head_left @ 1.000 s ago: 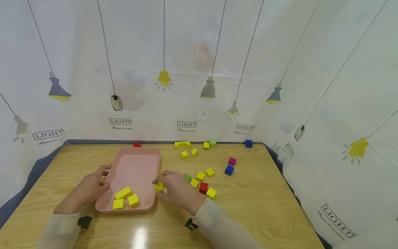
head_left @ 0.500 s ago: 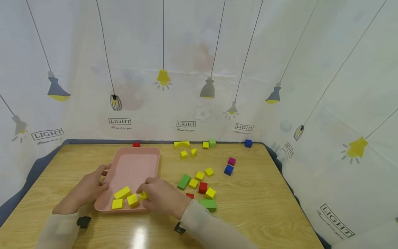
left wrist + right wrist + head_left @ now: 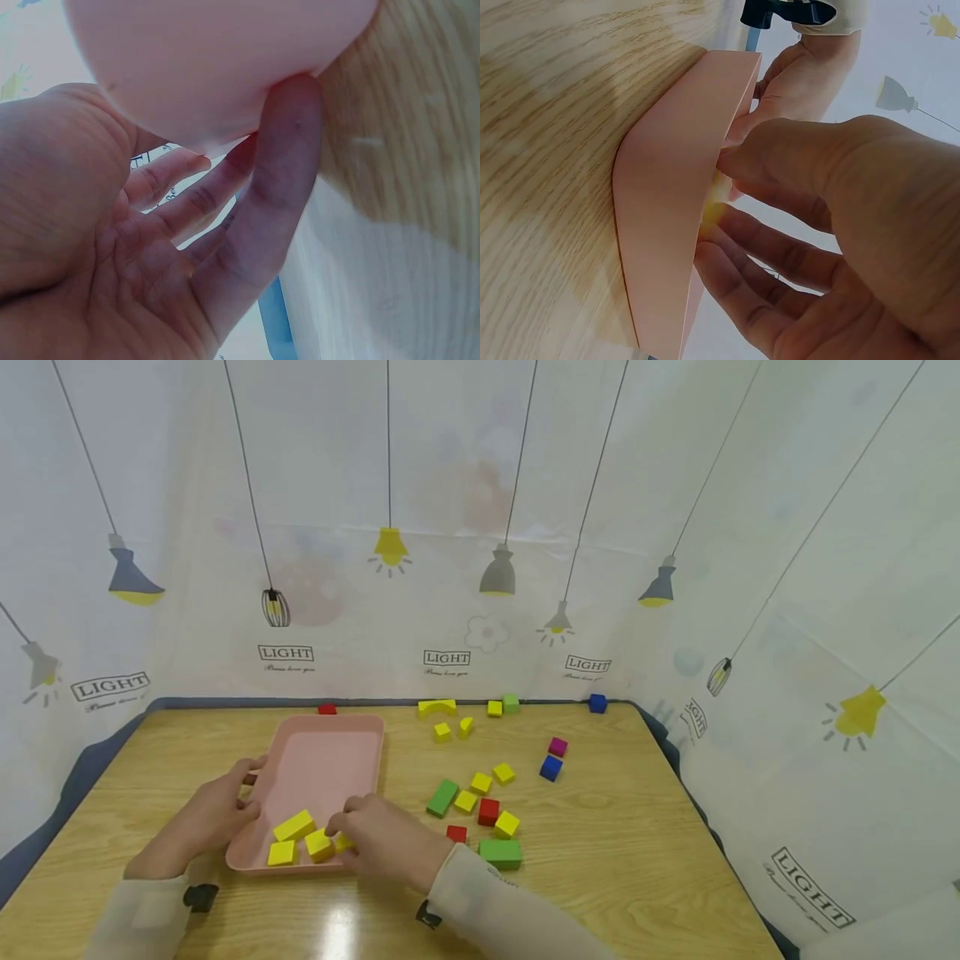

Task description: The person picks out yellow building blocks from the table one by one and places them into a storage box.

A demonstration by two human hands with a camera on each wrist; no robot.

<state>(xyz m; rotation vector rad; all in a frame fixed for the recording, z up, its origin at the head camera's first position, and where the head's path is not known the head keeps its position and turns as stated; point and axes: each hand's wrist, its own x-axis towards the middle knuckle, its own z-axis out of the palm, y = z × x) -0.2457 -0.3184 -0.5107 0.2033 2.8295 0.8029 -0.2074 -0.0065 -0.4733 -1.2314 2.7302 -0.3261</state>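
The pink tray lies on the left half of the table. Along its left side my left hand grips it, fingers against the outer wall in the left wrist view. My right hand reaches over the near right rim and pinches a yellow block down inside the tray. In the right wrist view, that block shows blurred between thumb and fingers, partly hidden behind the tray wall. Beside it in the tray lie a long yellow block and two yellow cubes.
Right of the tray are green blocks, red cubes and several yellow cubes. Blue and magenta cubes sit farther right. A yellow arch and other blocks stand near the back edge, before a printed curtain.
My right hand has carried the yellow block leftward from outside the tray's right rim over into it, then lowered it slightly. The left hand has stayed at the tray's side.
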